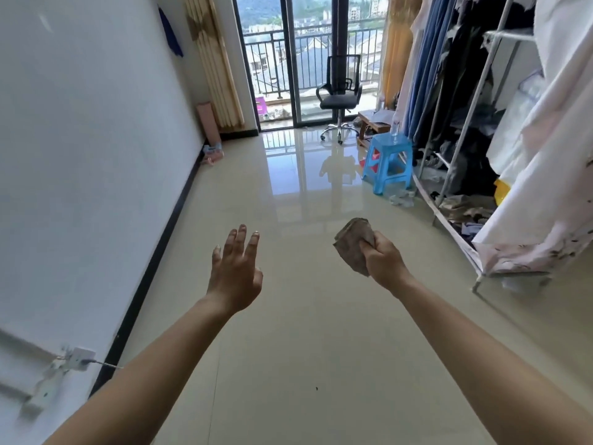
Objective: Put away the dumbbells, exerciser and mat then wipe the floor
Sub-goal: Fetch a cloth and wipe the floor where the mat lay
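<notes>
I held both arms out ahead of me above the floor (314, 332), which was glossy pale tile and bare in the near and middle area.

Right hand (383, 263): clenched around a folded brownish cloth (353, 244). The cloth stuck out from the fist on the thumb side, bunched, and was clear of the floor.

Left hand (236, 273): released, fingers spread and pointing forward, palm down, grasping nothing. It was well apart from the right hand and touched neither the wall nor the floor.

Stowed items: a rolled pink mat (208, 122) stood upright against the white wall (90, 155) in the far left corner, beside the cream curtain (213, 62). At its foot, small pink and pale blue items (213, 152) lay on the floor against the skirting. They were too small for me to tell which was a dumbbell and which the exerciser.

Surroundings: a black office chair (339, 91) stood in front of the glass balcony door (308, 59). A blue plastic stool (388, 162) stood on the right, just beside an open clothes rack (475, 123) hung with garments. A clear bottle (395, 130) stood at the far edge of the stool. A wall socket (81, 358) with a plugged cable was at lower left.
</notes>
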Tool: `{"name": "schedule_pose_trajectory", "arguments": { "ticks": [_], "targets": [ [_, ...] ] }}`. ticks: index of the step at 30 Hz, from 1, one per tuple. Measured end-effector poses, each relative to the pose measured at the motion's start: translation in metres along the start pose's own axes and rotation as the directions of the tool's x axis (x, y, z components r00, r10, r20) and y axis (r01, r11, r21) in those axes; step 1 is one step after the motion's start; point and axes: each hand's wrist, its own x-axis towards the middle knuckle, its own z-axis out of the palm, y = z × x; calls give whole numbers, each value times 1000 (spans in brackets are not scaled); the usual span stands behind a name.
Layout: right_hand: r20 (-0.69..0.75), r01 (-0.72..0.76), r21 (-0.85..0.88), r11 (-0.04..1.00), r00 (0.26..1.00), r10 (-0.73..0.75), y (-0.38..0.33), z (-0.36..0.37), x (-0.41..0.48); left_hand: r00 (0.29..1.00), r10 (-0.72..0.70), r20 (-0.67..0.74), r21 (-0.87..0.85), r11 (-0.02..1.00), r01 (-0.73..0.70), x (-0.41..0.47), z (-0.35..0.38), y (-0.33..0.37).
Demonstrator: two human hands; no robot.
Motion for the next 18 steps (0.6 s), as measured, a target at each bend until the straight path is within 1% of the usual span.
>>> {"name": "schedule_pose_trajectory", "arguments": {
  "ticks": [4,7,10,15,18],
  "targets": [
    [74,25,19,1000,997,-26,-49,39,125,995,-29,-91,8,1000,30,110,-13,-32],
    [172,43,1,999,984,-42,-74,80,207,987,-78,-140,7,997,80,179,-4,-67],
    [246,71,-54,996,968,-55,-82,126,291,981,-151,-124,-4,988,152,247,28,-107],
    [308,80,-77,994,950,-53,-84,205,439,965,-254,-69,-66,966,250,375,90,-173],
    [330,65,-129,990,944,-20,-103,242,531,956,-293,-28,-102,952,289,467,101,-211]
  ]
}}
